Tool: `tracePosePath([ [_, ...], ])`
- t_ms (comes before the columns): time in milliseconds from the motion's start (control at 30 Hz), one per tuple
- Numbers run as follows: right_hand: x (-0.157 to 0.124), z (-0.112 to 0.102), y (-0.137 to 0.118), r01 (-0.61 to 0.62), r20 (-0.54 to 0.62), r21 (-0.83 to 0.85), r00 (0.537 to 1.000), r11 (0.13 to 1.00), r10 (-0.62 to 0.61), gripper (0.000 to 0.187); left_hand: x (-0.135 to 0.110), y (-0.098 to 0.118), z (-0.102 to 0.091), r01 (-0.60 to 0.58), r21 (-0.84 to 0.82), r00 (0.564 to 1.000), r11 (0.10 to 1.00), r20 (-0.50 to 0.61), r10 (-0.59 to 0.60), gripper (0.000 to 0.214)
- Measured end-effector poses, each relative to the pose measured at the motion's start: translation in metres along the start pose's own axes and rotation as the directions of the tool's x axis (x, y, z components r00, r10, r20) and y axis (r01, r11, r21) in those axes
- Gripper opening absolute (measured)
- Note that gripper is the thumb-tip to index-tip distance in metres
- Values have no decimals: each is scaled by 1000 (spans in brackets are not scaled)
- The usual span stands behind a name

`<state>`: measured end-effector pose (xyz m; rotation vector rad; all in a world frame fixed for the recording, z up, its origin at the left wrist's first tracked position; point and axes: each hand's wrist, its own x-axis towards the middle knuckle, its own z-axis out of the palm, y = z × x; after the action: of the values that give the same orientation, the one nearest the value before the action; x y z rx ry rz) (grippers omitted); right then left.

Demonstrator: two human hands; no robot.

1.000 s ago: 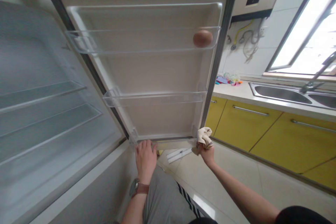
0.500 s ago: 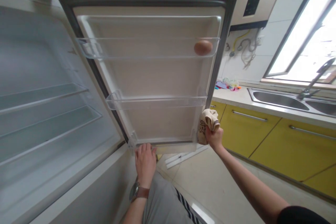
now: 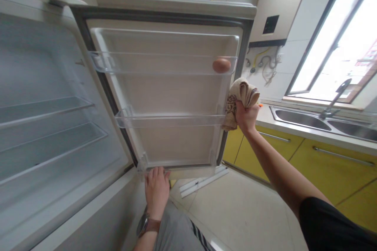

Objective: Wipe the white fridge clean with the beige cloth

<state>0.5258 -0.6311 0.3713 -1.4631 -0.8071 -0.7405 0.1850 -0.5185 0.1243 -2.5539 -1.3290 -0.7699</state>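
The refrigerator door stands swung open in front of me, its inner side facing me. My right hand is closed round a bunched beige cloth with dark printing. The cloth presses against the door's right edge, about level with the middle clear shelf. At the door's lower left, my left hand has its fingers curled over the rim of the bottom clear shelf; the thumb is partly hidden. A brown egg rests at the right end of the top door shelf.
On the left is the refrigerator's interior with glass shelves. Yellow cabinets and a double sink with a tap stand to the right. White strips lie on the tiled floor below the door.
My right hand has slid the cloth upward along the door's right edge. My left hand keeps its hold on the bottom shelf. The view has shifted slightly.
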Motion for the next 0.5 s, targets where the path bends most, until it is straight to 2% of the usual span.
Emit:
tracePosePath([
  [267, 76, 1, -39, 102, -24, 6, 995, 995, -102, 27, 0, -2, 7, 8, -13, 1000, 1000, -14, -8, 33],
  [500, 139, -2, -82, 181, 29, -192, 983, 965, -179, 26, 0, -4, 18, 8, -21, 999, 1000, -41, -9, 38],
])
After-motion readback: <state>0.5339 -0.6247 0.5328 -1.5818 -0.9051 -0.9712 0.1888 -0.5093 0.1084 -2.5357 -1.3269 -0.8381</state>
